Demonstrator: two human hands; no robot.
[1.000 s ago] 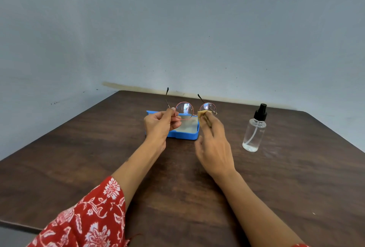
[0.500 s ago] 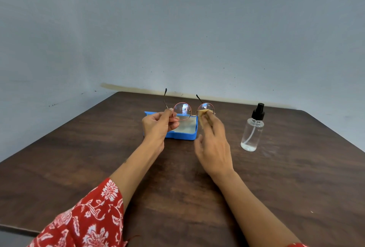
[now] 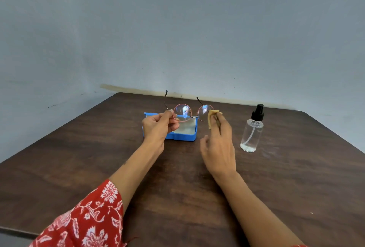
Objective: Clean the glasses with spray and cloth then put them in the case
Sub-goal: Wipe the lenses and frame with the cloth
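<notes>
Round glasses [image 3: 182, 112] with a thin pinkish metal frame are held up above the table, temples open and pointing away from me. My left hand [image 3: 159, 126] pinches the frame at its left hinge. My right hand [image 3: 218, 144] holds a small yellow cloth [image 3: 213, 117] pressed on the right lens. Behind and below the glasses lies the open blue case [image 3: 186, 137] with a pale lining, partly hidden by my left hand. A clear spray bottle [image 3: 252, 131] with a black pump top stands upright to the right of my right hand.
The dark wooden table [image 3: 79, 157] fills the view, its near edge at lower left. A grey-blue wall stands behind its far edge. My left arm wears a red floral sleeve [image 3: 83, 221].
The cloth has shifted slightly on the right lens, now at its outer side. The glasses stay held up in about the same place.
</notes>
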